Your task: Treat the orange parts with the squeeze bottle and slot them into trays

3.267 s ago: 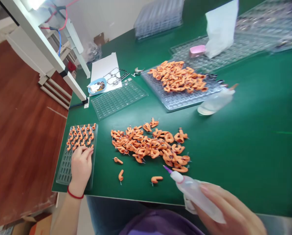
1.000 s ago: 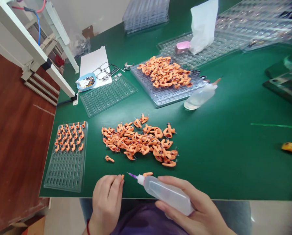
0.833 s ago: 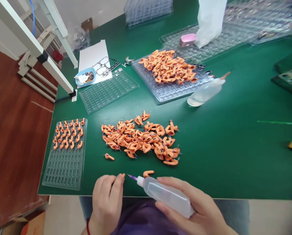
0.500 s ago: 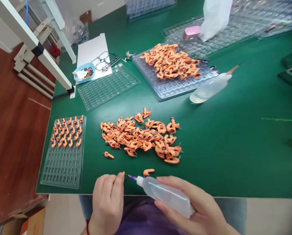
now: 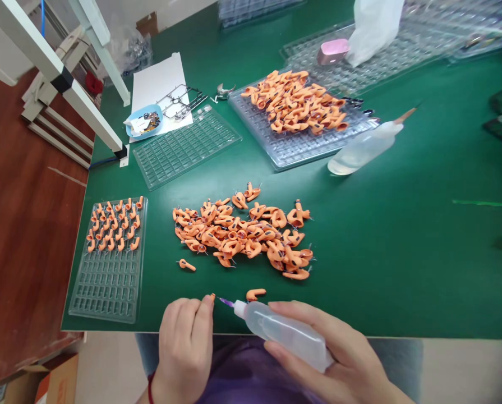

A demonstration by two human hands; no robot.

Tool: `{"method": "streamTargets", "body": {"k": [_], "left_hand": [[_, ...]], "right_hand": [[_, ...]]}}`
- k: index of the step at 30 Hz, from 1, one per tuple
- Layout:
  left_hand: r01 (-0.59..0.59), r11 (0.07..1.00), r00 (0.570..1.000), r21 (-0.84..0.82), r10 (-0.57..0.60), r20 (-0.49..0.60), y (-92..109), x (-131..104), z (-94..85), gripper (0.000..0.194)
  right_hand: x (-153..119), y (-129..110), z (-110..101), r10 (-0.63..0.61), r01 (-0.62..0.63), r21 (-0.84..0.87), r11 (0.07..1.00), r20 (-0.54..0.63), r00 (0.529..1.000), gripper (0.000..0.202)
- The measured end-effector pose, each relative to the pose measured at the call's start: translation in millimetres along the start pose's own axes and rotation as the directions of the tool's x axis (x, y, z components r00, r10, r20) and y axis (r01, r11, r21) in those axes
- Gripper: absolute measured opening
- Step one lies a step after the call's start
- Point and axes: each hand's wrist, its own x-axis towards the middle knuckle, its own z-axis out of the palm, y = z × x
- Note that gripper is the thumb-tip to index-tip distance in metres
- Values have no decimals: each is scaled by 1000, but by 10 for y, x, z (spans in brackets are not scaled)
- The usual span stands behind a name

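Observation:
My left hand point(image 5: 185, 342) is closed on a small orange piece point(image 5: 213, 296) that pokes out at its fingertips. In my right hand point(image 5: 330, 348) lies a translucent squeeze bottle point(image 5: 286, 334), its purple needle tip point(image 5: 226, 302) pointing left, at or very near the orange piece. Just above the bottle's neck rests a loose orange part point(image 5: 256, 294). A pile of curved orange parts point(image 5: 242, 235) spreads across the green table point(image 5: 381, 252) beyond both hands. Another single orange part point(image 5: 187, 265) lies left of the pile.
At the left, a clear tray point(image 5: 107, 286) holds rows of orange parts. Farther back are an empty-looking tray point(image 5: 187, 146), a heaped tray point(image 5: 284, 160), a second bottle point(image 5: 360, 151), a blue dish point(image 5: 156, 126) and a pink box point(image 5: 333, 51). A white frame post point(image 5: 91, 120) stands back left.
Both hands hold nearly the same pose, with the needle tip still by the orange piece. The view has shifted very slightly.

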Motion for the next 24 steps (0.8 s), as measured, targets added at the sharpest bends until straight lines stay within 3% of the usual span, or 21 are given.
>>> {"method": "streamTargets", "body": {"k": [9, 13, 15, 17, 19, 20, 22, 24], "left_hand": [[7, 1000, 1000, -16, -7, -14, 4, 10, -3, 27], [38, 998, 999, -42, -39, -16, -15, 29, 2, 25], [77, 992, 997, -100, -78, -6, -5, 36, -11, 24], [121, 971, 992, -208, -123, 6, 34, 49, -37, 21], [147, 932, 988, -332, -151, 14, 99, 72, -68, 20], [144, 911, 988, -387, -153, 7, 136, 87, -83, 20], [119, 872, 990, -474, -144, -15, 206, 116, -105, 21], [83, 842, 992, -533, -121, -37, 262, 137, -113, 20]], "right_hand": [[-39, 35, 20, 25, -25, 44, 999, -14, 1000, 21], [-137, 57, 32, 177, -172, 188, 967, -13, 984, 30], [-158, 23, 29, 368, -344, 308, 887, -22, 930, 33], [-141, -34, 32, 580, -512, 451, 731, -14, 815, 36], [-99, -86, 54, 712, -590, 603, 537, 52, 700, 42], [-78, -102, 75, 730, -592, 669, 449, 108, 675, 45], [-53, -108, 131, 693, -553, 769, 322, 206, 691, 50], [-55, -90, 190, 634, -494, 830, 261, 238, 736, 53]]}}
